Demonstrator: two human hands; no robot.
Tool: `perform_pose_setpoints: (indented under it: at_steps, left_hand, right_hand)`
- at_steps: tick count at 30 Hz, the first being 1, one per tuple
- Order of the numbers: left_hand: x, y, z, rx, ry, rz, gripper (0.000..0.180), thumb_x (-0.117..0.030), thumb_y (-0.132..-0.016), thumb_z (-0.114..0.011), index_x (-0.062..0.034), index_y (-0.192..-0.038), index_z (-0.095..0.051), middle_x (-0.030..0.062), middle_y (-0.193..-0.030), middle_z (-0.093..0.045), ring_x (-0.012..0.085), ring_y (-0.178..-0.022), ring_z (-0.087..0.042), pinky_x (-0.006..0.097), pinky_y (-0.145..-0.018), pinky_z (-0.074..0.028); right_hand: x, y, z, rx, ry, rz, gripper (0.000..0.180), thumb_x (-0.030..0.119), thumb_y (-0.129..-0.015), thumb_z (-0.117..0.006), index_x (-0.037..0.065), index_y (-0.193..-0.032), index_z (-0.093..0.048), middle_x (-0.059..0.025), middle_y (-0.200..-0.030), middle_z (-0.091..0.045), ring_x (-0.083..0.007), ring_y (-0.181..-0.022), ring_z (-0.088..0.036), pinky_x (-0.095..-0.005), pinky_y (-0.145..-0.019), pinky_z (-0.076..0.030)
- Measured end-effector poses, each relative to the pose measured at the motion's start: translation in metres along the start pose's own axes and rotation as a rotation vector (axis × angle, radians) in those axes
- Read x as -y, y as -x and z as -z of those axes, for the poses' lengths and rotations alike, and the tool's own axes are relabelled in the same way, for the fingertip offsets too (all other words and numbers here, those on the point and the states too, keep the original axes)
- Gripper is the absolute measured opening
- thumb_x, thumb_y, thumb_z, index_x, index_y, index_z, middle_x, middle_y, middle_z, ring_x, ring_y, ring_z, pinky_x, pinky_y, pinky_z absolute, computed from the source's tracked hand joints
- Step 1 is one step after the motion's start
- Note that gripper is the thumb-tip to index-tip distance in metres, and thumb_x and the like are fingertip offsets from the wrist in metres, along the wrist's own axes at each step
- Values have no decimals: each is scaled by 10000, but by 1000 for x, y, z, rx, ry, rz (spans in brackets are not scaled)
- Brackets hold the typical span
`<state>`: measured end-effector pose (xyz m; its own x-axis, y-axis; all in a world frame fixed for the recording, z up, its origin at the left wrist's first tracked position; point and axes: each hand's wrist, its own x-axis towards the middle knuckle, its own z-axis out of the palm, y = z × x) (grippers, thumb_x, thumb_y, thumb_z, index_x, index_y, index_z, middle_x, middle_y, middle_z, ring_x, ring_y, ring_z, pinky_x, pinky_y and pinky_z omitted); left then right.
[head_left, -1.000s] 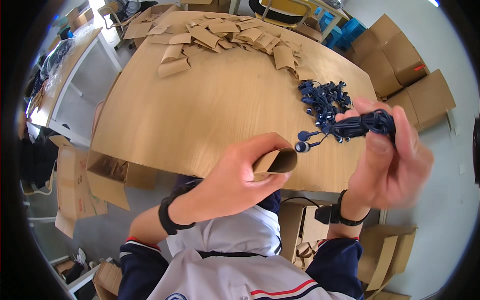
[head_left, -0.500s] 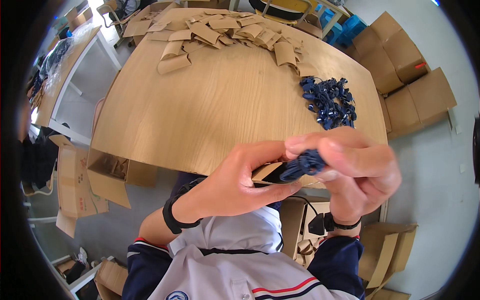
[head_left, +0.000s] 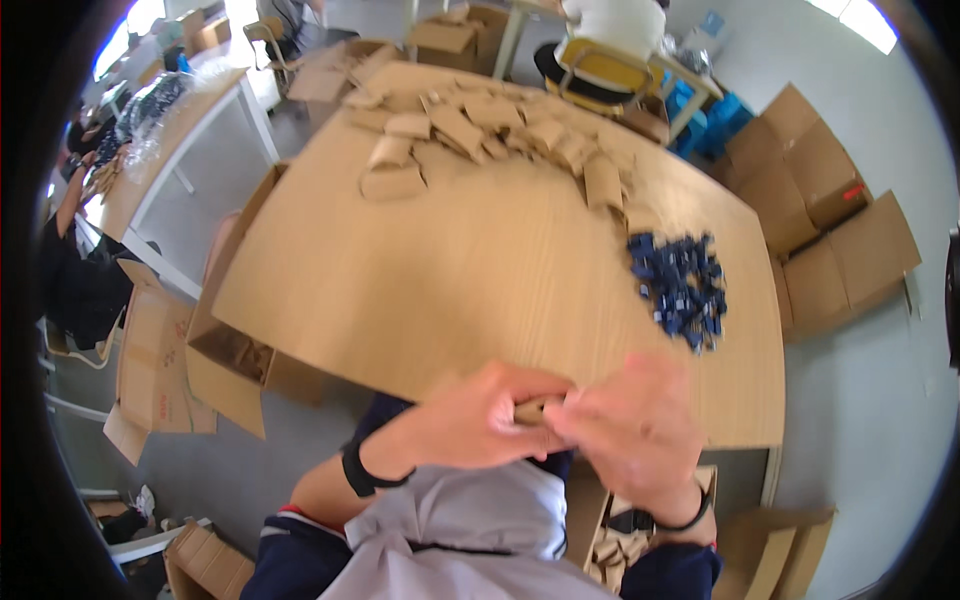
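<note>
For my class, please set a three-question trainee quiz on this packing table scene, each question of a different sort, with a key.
1. True or false: the left hand and right hand meet around a small brown cardboard sleeve.
2. The heap of dark blue small items lies toward the table's: A left, B right, C near edge.
3. Fill in: the flat brown cardboard pieces are piled at the wooden table's ____ side.

Key: 1 true; 2 B; 3 far.
</note>
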<state>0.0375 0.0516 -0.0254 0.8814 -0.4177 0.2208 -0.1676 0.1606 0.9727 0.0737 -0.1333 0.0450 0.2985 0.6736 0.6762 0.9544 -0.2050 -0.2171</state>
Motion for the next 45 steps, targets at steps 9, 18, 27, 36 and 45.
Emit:
perform_pose_setpoints:
  at_steps: [9,18,27,36,45]
  left_hand:
    - [23,5,5,94,-56,164,219,-172,-913,-667,-10,-1058,-646,79,-826,-675,138,-634,-650,268,-558,-516]
    - [12,-8,-12,-108,821,-18,427,-255,-1025,-481,28,-1344,-446,184,-1340,-540,282,-1219,-563,366,-983,-496]
    - [-14,-17,-22,69,1141,-19,537,-395,-1037,-372,7,-1394,-373,216,-1488,-379,295,-1348,-422,382,-1017,-452]
    - [-30,-9,-38,-328,-117,151,634,-421,-1032,-402,25,-1470,-298,120,-1139,-660,208,-1060,-622,302,-870,-488]
    - [15,9,-59,-426,-641,-534,539,-94,-834,-716,40,-1300,-482,209,-1288,-551,317,-1188,-551,448,-953,-463]
  right_hand:
    - [4,20,-14,240,-182,-399,242,-57,-758,-749,36,-964,-663,-67,-884,-724,-220,-673,-699,-532,-1109,-355]
    - [-4,42,-15,-107,-54,-305,363,291,-811,-778,41,-1036,-642,-92,-794,-617,-196,-608,-570,-313,-587,-471]
    - [6,43,-23,-39,-23,-197,430,80,-774,-811,-18,-1152,-629,-131,-977,-702,-285,-846,-685,-333,-772,-544]
    - [25,50,-15,-336,13,-243,205,18,-856,-717,-19,-1045,-649,-151,-835,-675,-218,-663,-639,-302,-612,-523]
    - [7,86,-64,-610,-203,-298,210,-31,-932,-599,-21,-1142,-599,-122,-767,-641,-108,-562,-550,-234,-502,-464]
